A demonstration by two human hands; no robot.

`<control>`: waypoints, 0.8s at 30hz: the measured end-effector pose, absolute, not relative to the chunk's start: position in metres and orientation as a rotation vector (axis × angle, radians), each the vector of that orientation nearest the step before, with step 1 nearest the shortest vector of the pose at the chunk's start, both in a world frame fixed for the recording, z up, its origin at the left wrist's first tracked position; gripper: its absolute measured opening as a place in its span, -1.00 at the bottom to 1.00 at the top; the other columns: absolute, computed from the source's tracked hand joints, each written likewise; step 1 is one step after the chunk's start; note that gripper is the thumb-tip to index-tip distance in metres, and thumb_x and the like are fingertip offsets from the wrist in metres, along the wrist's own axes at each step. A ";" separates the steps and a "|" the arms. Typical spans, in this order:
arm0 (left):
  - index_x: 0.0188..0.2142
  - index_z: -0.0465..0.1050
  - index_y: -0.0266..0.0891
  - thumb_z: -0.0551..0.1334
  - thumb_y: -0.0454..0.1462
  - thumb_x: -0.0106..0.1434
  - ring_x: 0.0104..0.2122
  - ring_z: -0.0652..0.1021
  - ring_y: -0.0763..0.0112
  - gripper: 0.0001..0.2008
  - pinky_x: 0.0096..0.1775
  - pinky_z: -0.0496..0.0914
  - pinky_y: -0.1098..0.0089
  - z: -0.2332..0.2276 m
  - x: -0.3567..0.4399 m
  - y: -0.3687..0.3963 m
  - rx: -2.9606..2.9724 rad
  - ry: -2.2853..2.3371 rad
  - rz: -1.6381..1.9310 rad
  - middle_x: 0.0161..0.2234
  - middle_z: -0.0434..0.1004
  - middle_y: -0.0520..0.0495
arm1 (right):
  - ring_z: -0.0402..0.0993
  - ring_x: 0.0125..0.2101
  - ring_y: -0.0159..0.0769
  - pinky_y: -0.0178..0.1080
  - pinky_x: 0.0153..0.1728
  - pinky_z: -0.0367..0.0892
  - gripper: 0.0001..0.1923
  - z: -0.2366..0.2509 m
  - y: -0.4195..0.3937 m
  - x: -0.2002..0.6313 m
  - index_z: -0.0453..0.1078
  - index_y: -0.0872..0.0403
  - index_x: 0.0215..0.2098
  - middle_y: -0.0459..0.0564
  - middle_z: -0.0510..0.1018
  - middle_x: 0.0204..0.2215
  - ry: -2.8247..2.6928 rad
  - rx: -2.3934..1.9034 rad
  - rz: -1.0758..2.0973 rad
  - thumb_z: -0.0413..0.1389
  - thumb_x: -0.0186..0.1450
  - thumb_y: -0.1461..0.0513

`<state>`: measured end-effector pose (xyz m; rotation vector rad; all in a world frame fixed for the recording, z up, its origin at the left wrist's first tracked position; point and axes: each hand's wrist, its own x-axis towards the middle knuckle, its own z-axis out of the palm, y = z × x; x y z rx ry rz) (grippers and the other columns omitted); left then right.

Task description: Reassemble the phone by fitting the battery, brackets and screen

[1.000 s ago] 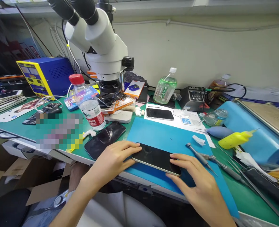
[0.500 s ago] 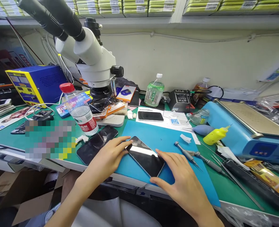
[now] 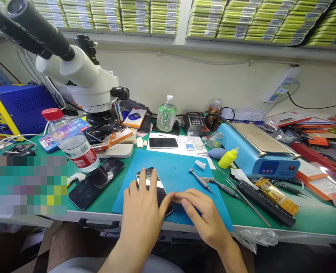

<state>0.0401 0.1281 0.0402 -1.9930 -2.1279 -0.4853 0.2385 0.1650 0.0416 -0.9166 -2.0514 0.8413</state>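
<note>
A smartphone (image 3: 161, 192) with a dark, glossy screen lies slantwise on the blue mat (image 3: 182, 167), a white reflection across its glass. My left hand (image 3: 142, 206) rests over it with fingers spread on the screen, covering much of its left side. The left thumb reaches toward the phone's right edge. There the tip of my right hand's (image 3: 204, 216) index finger meets or nearly meets it. My right fingers are bent, the thumb a little apart from the index finger, and I see nothing held between them.
Left of the mat lies a larger dark phone (image 3: 95, 185), with a water bottle (image 3: 81, 151) behind it. Screwdrivers (image 3: 203, 182) and tweezers (image 3: 250, 203) lie on the right, before a blue heating machine (image 3: 242, 151). The microscope (image 3: 85, 83) rises at back left. Another phone (image 3: 163, 143) lies behind the mat.
My left hand has moved from the phone's far left edge to lie over its screen. My right hand has shifted from gripping the near right corner to bent fingers beside the edge. The view has turned right.
</note>
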 end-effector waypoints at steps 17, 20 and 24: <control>0.56 0.14 0.12 0.32 -0.32 0.40 0.57 0.15 -0.20 -0.18 0.43 0.25 -0.37 0.076 -0.024 0.141 -2.881 -1.853 -0.286 0.63 -0.04 -0.21 | 0.44 -0.54 -0.27 -0.23 -0.39 0.44 -0.44 0.041 0.170 0.237 0.59 0.07 -0.07 -0.12 0.50 -0.61 -1.456 -1.254 0.838 -0.01 0.58 -0.18; 0.47 0.31 0.18 0.28 -0.33 0.44 0.45 0.38 -0.21 -0.33 0.32 0.40 -0.37 0.071 -0.047 0.137 -2.723 -1.956 -0.328 0.48 0.32 -0.22 | 0.47 -0.51 -0.26 -0.23 -0.36 0.45 -0.46 0.041 0.169 0.237 0.60 0.05 -0.09 -0.10 0.52 -0.59 -1.469 -1.269 0.858 0.01 0.57 -0.17; 0.40 0.41 0.19 0.28 -0.36 0.42 0.32 0.51 -0.09 -0.37 0.29 0.48 -0.22 0.059 -0.055 0.133 -2.663 -1.935 -0.479 0.36 0.44 -0.15 | 0.45 -0.50 -0.26 -0.24 -0.37 0.43 -0.46 0.038 0.169 0.237 0.61 0.05 -0.05 -0.11 0.52 -0.59 -1.477 -1.287 0.850 0.02 0.58 -0.17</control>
